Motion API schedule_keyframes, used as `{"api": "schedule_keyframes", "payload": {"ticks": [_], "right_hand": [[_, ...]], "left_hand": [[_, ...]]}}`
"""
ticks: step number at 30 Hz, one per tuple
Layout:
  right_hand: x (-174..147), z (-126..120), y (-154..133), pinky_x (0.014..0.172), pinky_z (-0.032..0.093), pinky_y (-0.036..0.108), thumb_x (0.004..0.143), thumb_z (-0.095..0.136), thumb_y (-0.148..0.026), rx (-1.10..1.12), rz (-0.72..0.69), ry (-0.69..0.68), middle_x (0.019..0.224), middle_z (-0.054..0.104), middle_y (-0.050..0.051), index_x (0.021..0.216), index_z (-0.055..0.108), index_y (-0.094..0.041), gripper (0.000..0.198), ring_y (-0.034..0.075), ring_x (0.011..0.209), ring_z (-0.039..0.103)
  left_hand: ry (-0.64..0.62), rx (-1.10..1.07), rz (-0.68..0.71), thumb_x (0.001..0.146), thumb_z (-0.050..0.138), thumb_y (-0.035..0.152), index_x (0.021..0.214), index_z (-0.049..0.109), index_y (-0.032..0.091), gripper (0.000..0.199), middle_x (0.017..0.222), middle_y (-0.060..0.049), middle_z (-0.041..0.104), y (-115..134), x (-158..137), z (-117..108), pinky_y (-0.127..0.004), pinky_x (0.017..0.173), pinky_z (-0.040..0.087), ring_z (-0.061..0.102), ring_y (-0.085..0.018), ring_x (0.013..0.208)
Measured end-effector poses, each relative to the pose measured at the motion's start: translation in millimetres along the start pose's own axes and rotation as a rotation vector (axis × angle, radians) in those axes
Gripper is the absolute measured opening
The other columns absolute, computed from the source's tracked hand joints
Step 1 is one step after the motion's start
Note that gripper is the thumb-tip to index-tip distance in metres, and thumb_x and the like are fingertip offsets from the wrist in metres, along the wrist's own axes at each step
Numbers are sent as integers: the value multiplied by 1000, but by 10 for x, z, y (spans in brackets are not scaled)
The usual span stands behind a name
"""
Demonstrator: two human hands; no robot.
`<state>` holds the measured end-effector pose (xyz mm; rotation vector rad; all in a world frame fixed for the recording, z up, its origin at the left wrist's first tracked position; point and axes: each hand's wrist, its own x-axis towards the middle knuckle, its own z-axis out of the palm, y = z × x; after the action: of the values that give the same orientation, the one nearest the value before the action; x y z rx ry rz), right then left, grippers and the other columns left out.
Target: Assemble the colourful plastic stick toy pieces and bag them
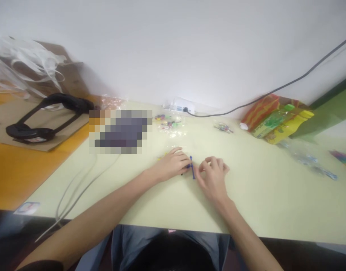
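Near the middle of the table, my left hand (174, 165) has its fingertips closed on a small blue plastic rod piece (192, 168). The thin rod stands out past the fingers, with a knob at its far end. Part of the piece is hidden under that hand, and a bit of yellow (161, 156) shows behind it. Just right of the rod is my right hand (214, 175), fingers curled and thumb close to the index finger. Whether anything sits in its pinch is too small to make out.
Clear bags of small coloured parts (170, 123) lie beyond my hands, with another bag (224, 127) further right. A blurred-out dark device (122, 130) and cables are on the left. Snack packets (286, 124) stand back right. A black headset-like strap (48, 116) rests on cardboard far left.
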<state>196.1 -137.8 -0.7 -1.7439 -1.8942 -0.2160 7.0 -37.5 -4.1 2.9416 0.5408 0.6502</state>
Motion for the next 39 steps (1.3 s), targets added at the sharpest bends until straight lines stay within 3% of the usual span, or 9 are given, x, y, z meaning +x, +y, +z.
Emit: {"api": "schedule_keyframes", "payload": {"ticks": [4,9,12,15,21,25,30,34,39], "right_hand": [[55,-225,279,82,29,40,101,48,-35,109,87,179,85,64,6,81,57,-22,25,24,86,53],[-60,-295,639,81,32,40,101,50,-37,116,-76,-123,88,70,5,98,65,-24,20,24,84,57],[-204,-221,752,78,32,39,99,55,-37,-3,-121,-158,99,71,9,116,67,-26,23,27,91,58],[-298,-159,781,76,34,38,99,54,-33,-16,-116,-151,100,71,10,116,67,-26,23,27,90,59],[-207,-220,518,75,40,39,93,64,-45,326,92,-134,80,67,5,101,68,-24,23,24,76,57],[-54,-260,183,61,39,33,87,69,-49,702,323,-269,69,61,1,84,66,-22,27,18,63,51],[42,-214,-55,55,37,30,81,74,-48,966,511,-315,62,59,-1,74,60,-22,31,15,57,49],[21,-208,-77,58,39,29,82,76,-48,1051,506,-256,64,57,-2,79,58,-22,32,15,61,51],[-41,-214,-25,72,46,32,84,75,-47,1076,387,-239,93,68,4,97,63,-23,30,20,84,62]], "left_hand": [[8,1,25,96,65,23,109,68,22,14,101,-3,74,-6,-25,-21,-45,118,38,69,-19,97],[16,8,-3,96,64,25,111,69,20,17,103,-5,74,4,-38,-36,-49,120,38,69,-21,99],[47,-12,-4,96,64,29,119,67,21,24,109,-7,73,12,-32,-52,-50,119,38,67,-22,104],[91,-18,9,98,62,31,123,65,21,28,112,-8,72,52,-12,-75,-51,119,39,66,-23,107],[200,34,46,101,57,36,133,59,22,35,106,-8,70,243,34,-98,-46,106,46,63,-23,103],[190,83,65,102,56,38,122,64,23,26,100,-7,70,339,39,-55,-40,91,47,62,-23,94],[207,73,92,98,62,34,124,62,19,29,106,-8,71,349,27,-20,-40,90,47,64,-23,97],[275,-8,97,100,57,27,118,65,18,21,105,-8,74,349,35,-39,-39,91,49,67,-21,95],[435,-151,33,98,59,23,108,65,20,12,102,-5,76,347,61,-80,-37,92,52,70,-18,95]]}}
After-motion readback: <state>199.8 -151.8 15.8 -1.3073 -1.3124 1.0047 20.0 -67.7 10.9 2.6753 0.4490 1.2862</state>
